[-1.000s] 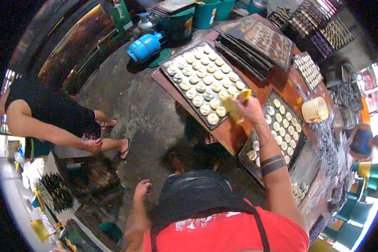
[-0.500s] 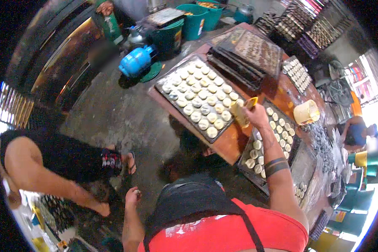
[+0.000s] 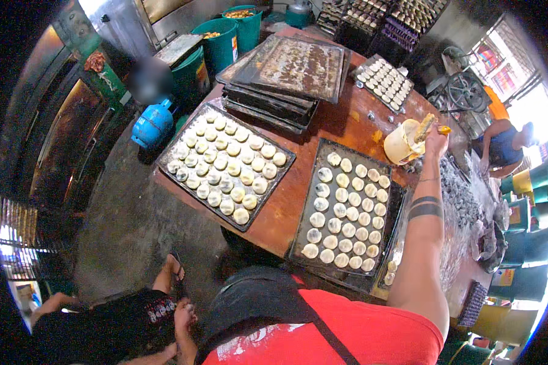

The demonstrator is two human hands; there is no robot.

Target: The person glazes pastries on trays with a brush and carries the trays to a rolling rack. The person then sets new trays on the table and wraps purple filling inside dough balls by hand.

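Note:
My right hand (image 3: 435, 145) grips a wide brush (image 3: 424, 129) with a yellow handle, its bristles over the rim of a cream plastic tub (image 3: 399, 146). Below the tub lies a dark baking tray (image 3: 310, 222) with rows of round, flat dough pieces (image 3: 345, 229). A second tray (image 3: 271, 198) of pale dough rounds (image 3: 232, 148) sits to its left, and some rounds look glossy yellow. My left hand (image 3: 186, 314) hangs low at my side, away from the table, with curled fingers; whatever they may hold is hidden.
Stacked dark trays (image 3: 298, 64) stand at the table's back; a smaller tray (image 3: 383, 85) of dough lies beyond. A blue gas cylinder (image 3: 153, 123) and green bins (image 3: 216, 42) are at back left. One person (image 3: 103, 328) is at lower left, another (image 3: 506, 146) at right.
My right hand has carried the brush from beside the left tray rightward to the tub. The view has shifted, so the right tray now shows whole. The person at left appears lower.

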